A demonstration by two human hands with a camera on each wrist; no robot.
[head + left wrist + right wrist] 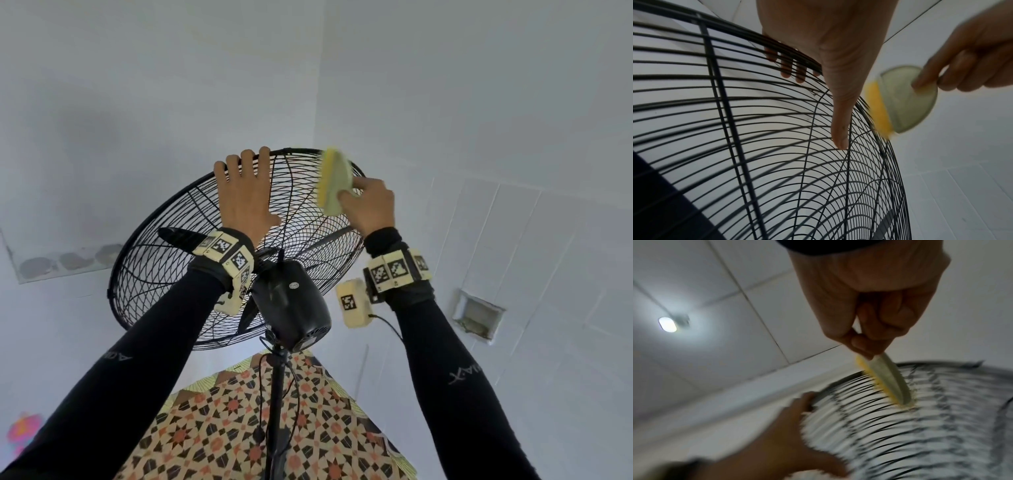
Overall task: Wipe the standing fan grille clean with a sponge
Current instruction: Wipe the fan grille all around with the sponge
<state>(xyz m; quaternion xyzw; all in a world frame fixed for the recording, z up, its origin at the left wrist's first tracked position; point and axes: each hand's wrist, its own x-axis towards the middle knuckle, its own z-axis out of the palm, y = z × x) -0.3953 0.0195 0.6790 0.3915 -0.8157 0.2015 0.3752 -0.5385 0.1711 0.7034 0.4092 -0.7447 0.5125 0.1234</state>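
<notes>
Left hand [247,195] is lying flat on the rear grille [164,274], fingers hooking over the top rim to steady the fan; it is holding nothing else. Right hand [371,205] is pinching the sponge [334,183] by one end, yellow side facing the wires, edge pressing against the upper-right part of the cage near the rim. Wrist views are blurring, so a stroke is likely in progress. Progress: wiping looks underway at the top only. Can't tell from these frames which wires are already clean; no visible dust difference. Lower grille, the area around the motor housing [291,305] and the front face are probably still pending.
</notes>
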